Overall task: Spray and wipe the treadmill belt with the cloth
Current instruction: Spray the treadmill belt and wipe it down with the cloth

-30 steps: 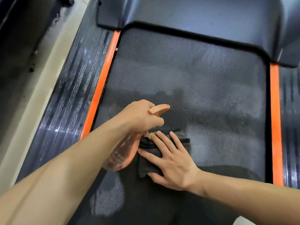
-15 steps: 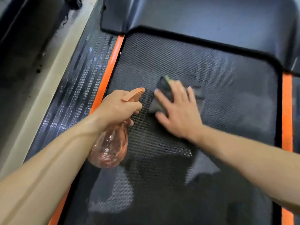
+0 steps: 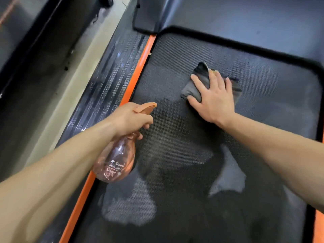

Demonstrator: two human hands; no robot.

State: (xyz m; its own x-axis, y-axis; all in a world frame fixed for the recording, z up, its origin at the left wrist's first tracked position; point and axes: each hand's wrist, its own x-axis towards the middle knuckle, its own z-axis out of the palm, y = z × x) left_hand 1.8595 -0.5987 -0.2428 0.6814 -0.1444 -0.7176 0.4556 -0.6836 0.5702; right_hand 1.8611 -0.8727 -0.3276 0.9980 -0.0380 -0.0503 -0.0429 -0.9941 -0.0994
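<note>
A dark, textured treadmill belt (image 3: pixel 271 111), mottled with darker and lighter patches, fills the view below a grey front cover (image 3: pixel 245 14). A ribbed side rail (image 3: pixel 108 76) and an orange strip (image 3: pixel 138 71) run along the belt's left edge. A clear orange spray bottle (image 3: pixel 115 160) hangs over that edge, its neck gripped by the left hand (image 3: pixel 129 120). The right hand (image 3: pixel 213 100), fingers spread flat, presses a folded grey cloth (image 3: pixel 192 89) onto the belt's far half.

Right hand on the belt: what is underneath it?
A folded dark grey cloth lies under the right hand, flat on the treadmill belt, its edges showing past the fingers. The cloth's middle and the belt below it are covered.
</note>
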